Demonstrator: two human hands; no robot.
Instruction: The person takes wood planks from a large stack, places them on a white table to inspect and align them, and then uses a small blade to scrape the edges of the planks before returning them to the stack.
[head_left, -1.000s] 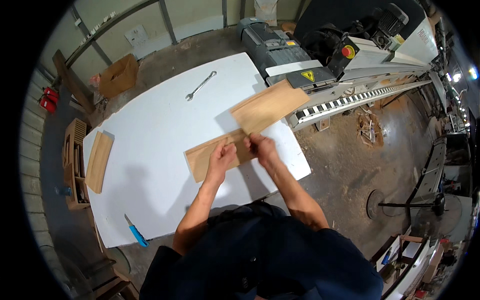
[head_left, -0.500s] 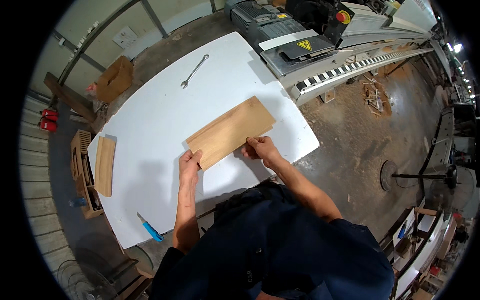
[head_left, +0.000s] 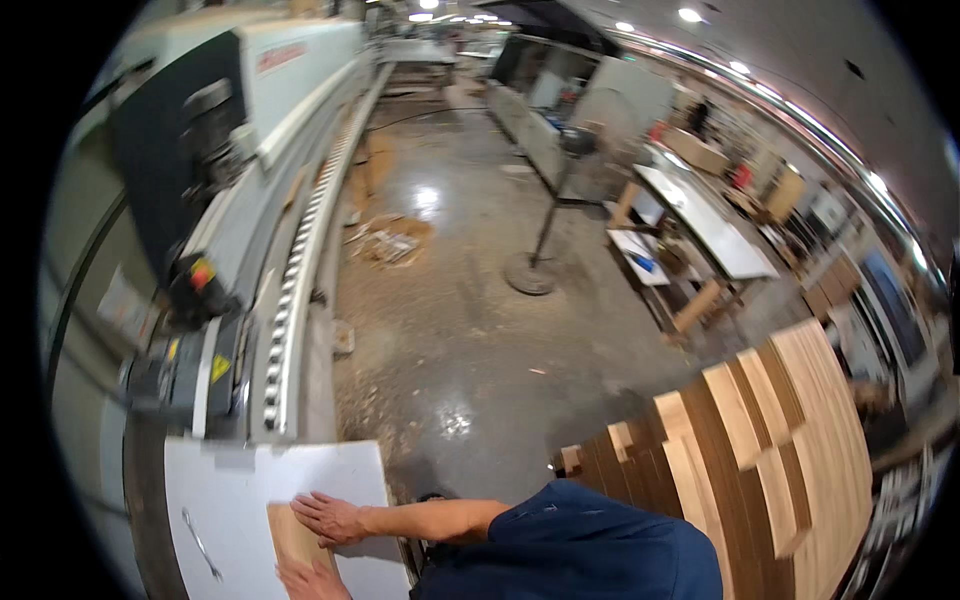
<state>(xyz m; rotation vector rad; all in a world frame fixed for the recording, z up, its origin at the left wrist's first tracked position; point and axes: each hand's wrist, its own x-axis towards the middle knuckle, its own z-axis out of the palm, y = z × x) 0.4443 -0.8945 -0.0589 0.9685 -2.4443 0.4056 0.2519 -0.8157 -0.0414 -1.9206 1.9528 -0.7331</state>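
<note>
A light brown wooden board lies on the white tabletop at the lower left. My right hand rests on its far right part, palm down, with the fingers stretched out and slightly spread. Nearer to me, my left hand lies over the same board with its fingers extended; the lower edge of the picture cuts it off. Left of the board, an open-ended spanner sits by itself on the tabletop.
A long machine with a toothed track runs away beyond the table. On the right stands a large stack of wooden panels. A pedestal fan and a white-topped workbench stand farther off. Wood scraps litter the floor.
My view has swung to the right and up, bringing the aisle and panel stack in. The board, held at its edges before, now has both hands laid flat on it.
</note>
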